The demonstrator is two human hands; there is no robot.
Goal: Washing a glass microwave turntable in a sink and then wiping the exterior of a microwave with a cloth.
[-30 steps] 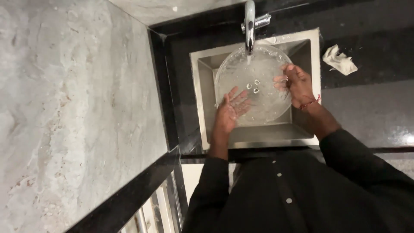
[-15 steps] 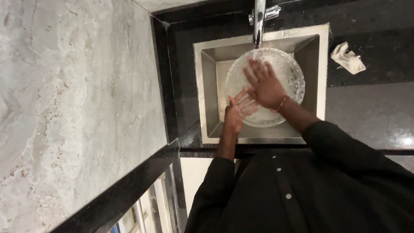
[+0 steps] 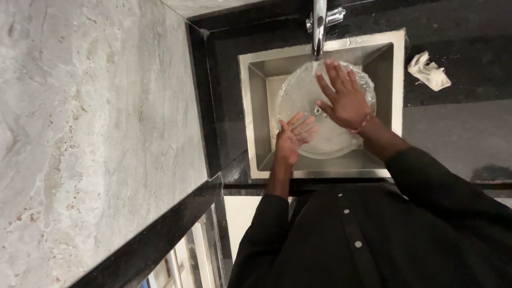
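Note:
A round clear glass plate point(image 3: 300, 90) is held tilted inside the steel sink point(image 3: 246, 106), under the chrome tap point(image 3: 319, 24). Water runs from the tap onto the plate's top edge. My left hand point(image 3: 292, 137) holds the plate from beneath at its lower left edge; its fingers show through the glass. My right hand point(image 3: 344, 97) lies flat on the plate's upper face with its fingers spread, the fingertips close to the water stream. A red thread circles my right wrist. Both arms wear dark sleeves.
A crumpled white cloth point(image 3: 428, 70) lies on the black stone counter point(image 3: 453, 133) to the right of the sink. A grey marble wall point(image 3: 96, 133) fills the left side, edged by a black stone ledge point(image 3: 160, 234).
My right hand left the plate's right rim, went flat onto the plate's face, then slid a little to the right. My left hand stayed under the lower left edge.

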